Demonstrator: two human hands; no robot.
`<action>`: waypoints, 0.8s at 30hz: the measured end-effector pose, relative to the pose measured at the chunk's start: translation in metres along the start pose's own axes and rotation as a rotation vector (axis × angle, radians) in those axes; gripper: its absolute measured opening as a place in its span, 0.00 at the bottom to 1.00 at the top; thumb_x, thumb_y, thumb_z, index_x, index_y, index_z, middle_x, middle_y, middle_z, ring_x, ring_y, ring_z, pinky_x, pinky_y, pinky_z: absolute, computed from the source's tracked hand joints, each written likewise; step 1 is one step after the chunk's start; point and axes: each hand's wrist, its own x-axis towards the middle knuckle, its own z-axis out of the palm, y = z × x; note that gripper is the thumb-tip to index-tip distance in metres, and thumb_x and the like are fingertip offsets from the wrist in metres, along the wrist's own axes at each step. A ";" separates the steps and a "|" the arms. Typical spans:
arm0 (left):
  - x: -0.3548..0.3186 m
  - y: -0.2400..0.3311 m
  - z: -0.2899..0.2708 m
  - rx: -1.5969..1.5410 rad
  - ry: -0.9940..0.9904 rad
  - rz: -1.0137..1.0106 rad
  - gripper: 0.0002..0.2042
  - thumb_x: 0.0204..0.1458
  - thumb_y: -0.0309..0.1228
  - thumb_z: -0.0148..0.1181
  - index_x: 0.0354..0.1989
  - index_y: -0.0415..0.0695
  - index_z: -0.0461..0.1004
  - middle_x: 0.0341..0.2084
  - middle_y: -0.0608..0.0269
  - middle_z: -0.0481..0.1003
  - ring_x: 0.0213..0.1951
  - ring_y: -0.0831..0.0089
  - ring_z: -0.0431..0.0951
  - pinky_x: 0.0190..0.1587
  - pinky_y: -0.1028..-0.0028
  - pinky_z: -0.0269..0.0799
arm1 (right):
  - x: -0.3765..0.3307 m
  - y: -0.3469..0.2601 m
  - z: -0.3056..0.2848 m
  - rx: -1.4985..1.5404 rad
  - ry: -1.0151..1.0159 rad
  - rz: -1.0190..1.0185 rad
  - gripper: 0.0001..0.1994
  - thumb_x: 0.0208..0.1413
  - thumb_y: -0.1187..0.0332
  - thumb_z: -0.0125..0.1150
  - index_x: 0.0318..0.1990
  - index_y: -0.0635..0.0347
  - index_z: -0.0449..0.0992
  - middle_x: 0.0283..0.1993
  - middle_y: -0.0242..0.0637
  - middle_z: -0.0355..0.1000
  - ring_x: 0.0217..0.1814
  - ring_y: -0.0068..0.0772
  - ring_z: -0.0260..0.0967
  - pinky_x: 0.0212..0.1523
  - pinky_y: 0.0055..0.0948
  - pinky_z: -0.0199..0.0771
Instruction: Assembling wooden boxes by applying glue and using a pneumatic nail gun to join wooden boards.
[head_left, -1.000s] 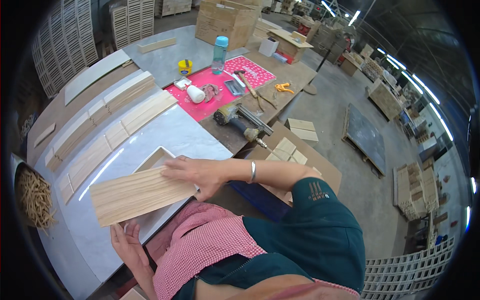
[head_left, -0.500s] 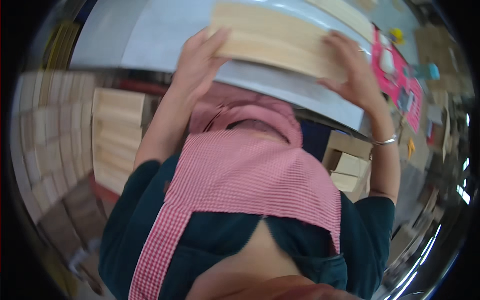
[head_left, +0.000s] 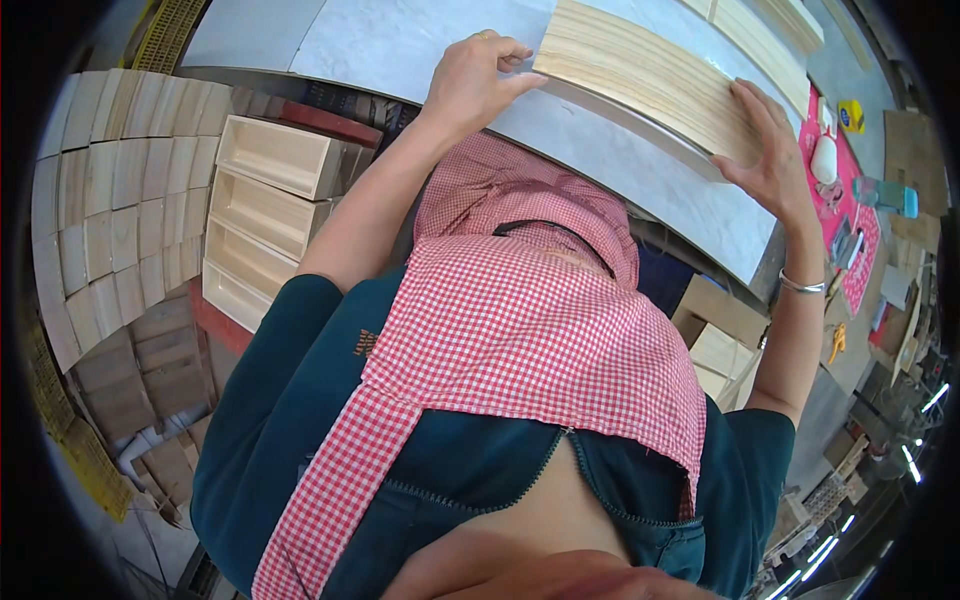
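Observation:
A long pale wooden board (head_left: 640,75) lies slantwise over the light grey tabletop, its grain running lengthwise. My right hand (head_left: 768,150) grips its right end, thumb at the near edge and fingers at the far side. By the board's left end is my left hand (head_left: 478,85), its thumb and forefinger apart with nothing between them. The thumb tip comes close to the near left corner; whether it touches cannot be made out. What lies beneath the board is hidden.
More wooden strips (head_left: 755,50) lie beyond the board. A pink mat (head_left: 845,230) at right bears a white bottle (head_left: 824,160) and a teal-capped clear container (head_left: 890,196). Open wooden boxes (head_left: 262,205) and stacked wooden blocks (head_left: 125,200) stand at left. A cardboard box (head_left: 715,310) sits below the table.
The board has shifted right in the picture and tilted more. My left hand has come away from its left end, while my right hand stays on the right end.

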 end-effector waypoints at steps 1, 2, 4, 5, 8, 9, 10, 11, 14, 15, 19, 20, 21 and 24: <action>0.000 0.004 0.003 0.019 -0.005 -0.029 0.15 0.48 0.32 0.72 0.41 0.35 0.83 0.33 0.58 0.81 0.33 0.71 0.78 0.40 0.74 0.75 | -0.001 0.001 0.002 -0.006 -0.002 0.007 0.41 0.39 0.64 0.76 0.67 0.53 0.67 0.67 0.37 0.67 0.66 0.45 0.65 0.67 0.38 0.66; 0.001 0.006 0.006 0.037 -0.011 -0.058 0.15 0.48 0.32 0.72 0.41 0.35 0.83 0.34 0.57 0.81 0.32 0.71 0.78 0.40 0.75 0.75 | -0.003 0.002 0.003 -0.013 -0.006 0.014 0.41 0.39 0.65 0.76 0.66 0.53 0.68 0.67 0.37 0.68 0.65 0.45 0.66 0.67 0.38 0.67; 0.001 0.005 0.007 0.060 0.005 -0.019 0.14 0.48 0.32 0.71 0.40 0.36 0.84 0.33 0.58 0.81 0.31 0.70 0.78 0.39 0.74 0.74 | -0.006 0.013 0.009 -0.039 -0.028 0.027 0.41 0.43 0.57 0.74 0.68 0.50 0.66 0.70 0.39 0.65 0.68 0.46 0.64 0.69 0.41 0.65; -0.001 0.003 0.005 0.091 0.031 0.011 0.13 0.48 0.32 0.71 0.39 0.38 0.84 0.32 0.59 0.81 0.30 0.69 0.78 0.37 0.73 0.74 | -0.004 0.017 0.012 -0.043 -0.032 0.039 0.41 0.43 0.57 0.74 0.68 0.50 0.66 0.70 0.39 0.65 0.68 0.46 0.64 0.69 0.41 0.65; 0.000 0.000 0.009 0.141 0.069 0.110 0.11 0.49 0.33 0.70 0.38 0.41 0.85 0.30 0.61 0.80 0.26 0.67 0.77 0.34 0.70 0.73 | -0.002 0.022 0.020 -0.108 0.030 -0.082 0.36 0.45 0.59 0.73 0.64 0.55 0.69 0.64 0.40 0.69 0.62 0.44 0.68 0.61 0.37 0.70; 0.000 0.001 0.010 0.154 0.071 0.129 0.10 0.50 0.33 0.69 0.38 0.41 0.85 0.29 0.61 0.80 0.25 0.67 0.76 0.33 0.69 0.72 | -0.003 0.022 0.024 -0.144 0.100 -0.134 0.32 0.45 0.63 0.72 0.60 0.58 0.73 0.60 0.40 0.73 0.56 0.41 0.72 0.54 0.34 0.74; -0.001 0.002 0.010 0.140 0.058 0.139 0.10 0.50 0.33 0.69 0.38 0.41 0.85 0.29 0.61 0.80 0.25 0.67 0.76 0.33 0.69 0.72 | -0.002 0.019 0.025 -0.152 0.096 -0.114 0.32 0.45 0.63 0.72 0.60 0.58 0.73 0.60 0.40 0.73 0.56 0.41 0.72 0.54 0.34 0.74; -0.002 0.003 0.009 0.147 0.081 0.147 0.10 0.51 0.33 0.69 0.38 0.40 0.85 0.29 0.61 0.80 0.24 0.67 0.75 0.32 0.69 0.72 | 0.000 0.015 0.025 -0.148 0.066 -0.106 0.32 0.46 0.62 0.73 0.61 0.58 0.72 0.60 0.41 0.73 0.57 0.42 0.72 0.56 0.34 0.74; -0.001 0.004 0.010 0.164 0.084 0.161 0.11 0.51 0.32 0.69 0.38 0.39 0.85 0.28 0.61 0.80 0.23 0.68 0.75 0.31 0.70 0.71 | 0.001 0.005 0.012 -0.114 0.001 -0.083 0.34 0.45 0.60 0.73 0.61 0.60 0.71 0.59 0.44 0.72 0.57 0.45 0.71 0.58 0.36 0.73; -0.001 0.004 0.010 0.184 0.078 0.156 0.11 0.51 0.32 0.69 0.38 0.39 0.85 0.28 0.61 0.80 0.23 0.68 0.75 0.30 0.70 0.71 | 0.004 0.002 0.005 -0.078 -0.034 -0.087 0.34 0.44 0.60 0.73 0.60 0.62 0.70 0.58 0.46 0.73 0.56 0.48 0.72 0.58 0.37 0.72; -0.002 0.007 0.010 0.227 0.057 0.145 0.11 0.51 0.32 0.69 0.38 0.38 0.84 0.28 0.60 0.80 0.23 0.69 0.75 0.30 0.71 0.71 | 0.005 0.002 0.000 -0.026 -0.123 -0.082 0.36 0.42 0.61 0.72 0.60 0.66 0.68 0.57 0.51 0.71 0.57 0.55 0.70 0.60 0.40 0.69; -0.001 0.009 0.010 0.230 0.054 0.141 0.11 0.51 0.32 0.69 0.38 0.37 0.84 0.28 0.60 0.80 0.23 0.69 0.75 0.30 0.71 0.71 | 0.005 0.005 0.003 -0.046 -0.143 -0.073 0.37 0.42 0.61 0.72 0.61 0.66 0.67 0.59 0.52 0.70 0.59 0.55 0.69 0.62 0.41 0.68; -0.001 0.011 0.010 0.233 0.051 0.139 0.11 0.51 0.32 0.69 0.38 0.37 0.84 0.28 0.60 0.80 0.23 0.69 0.75 0.30 0.71 0.71 | 0.004 0.008 0.006 -0.066 -0.163 -0.063 0.38 0.42 0.61 0.72 0.63 0.66 0.65 0.61 0.52 0.68 0.60 0.55 0.67 0.64 0.41 0.66; -0.003 0.013 0.008 0.237 0.040 0.141 0.11 0.51 0.32 0.69 0.38 0.37 0.84 0.28 0.60 0.80 0.23 0.69 0.75 0.30 0.71 0.71 | 0.005 0.009 0.013 -0.105 -0.182 -0.037 0.40 0.43 0.59 0.72 0.64 0.66 0.64 0.63 0.53 0.66 0.63 0.55 0.66 0.66 0.42 0.64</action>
